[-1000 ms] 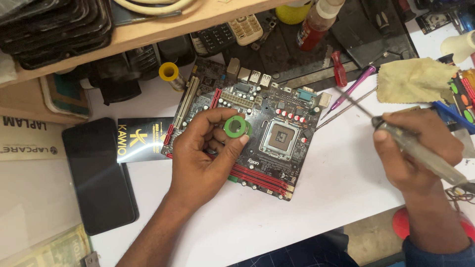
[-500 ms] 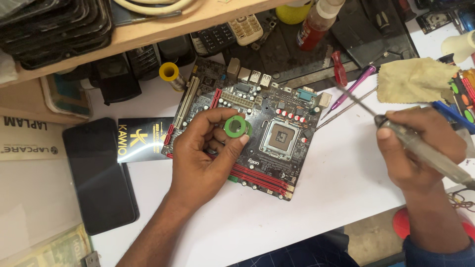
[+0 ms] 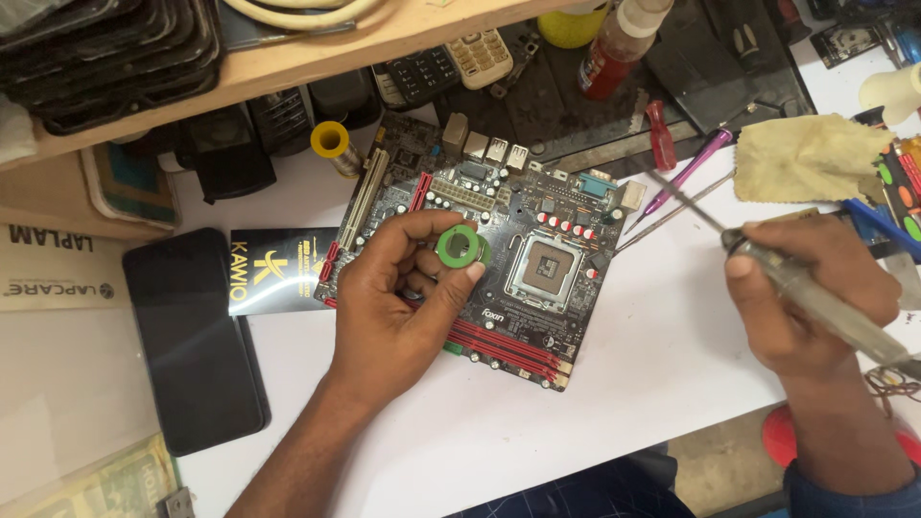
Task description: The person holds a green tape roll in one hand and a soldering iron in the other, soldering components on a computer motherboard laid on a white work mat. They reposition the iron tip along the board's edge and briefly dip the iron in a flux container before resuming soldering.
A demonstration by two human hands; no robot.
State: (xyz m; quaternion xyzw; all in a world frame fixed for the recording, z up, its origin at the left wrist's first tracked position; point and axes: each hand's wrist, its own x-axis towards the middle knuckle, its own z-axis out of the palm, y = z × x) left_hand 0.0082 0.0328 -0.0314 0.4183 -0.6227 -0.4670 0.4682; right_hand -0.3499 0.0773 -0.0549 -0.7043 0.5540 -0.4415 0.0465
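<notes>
Our left hand [image 3: 398,312] pinches a green ring [image 3: 460,247] over the circuit board [image 3: 537,259], which lies on the white table [image 3: 662,364]. At three o'clock, our right hand [image 3: 806,297] grips a soldering iron [image 3: 815,297], tip pointing toward ten o'clock.

The left hand [image 3: 398,317] covers the board's [image 3: 537,201] lower left part, so the slots and parts under it cannot be seen. The iron's [image 3: 815,297] rear end and cord run off the right edge, and the right hand [image 3: 806,307] hides part of its handle. The bottle [image 3: 619,43] is cut off at the top edge. The board's small parts are too fine to tell.
</notes>
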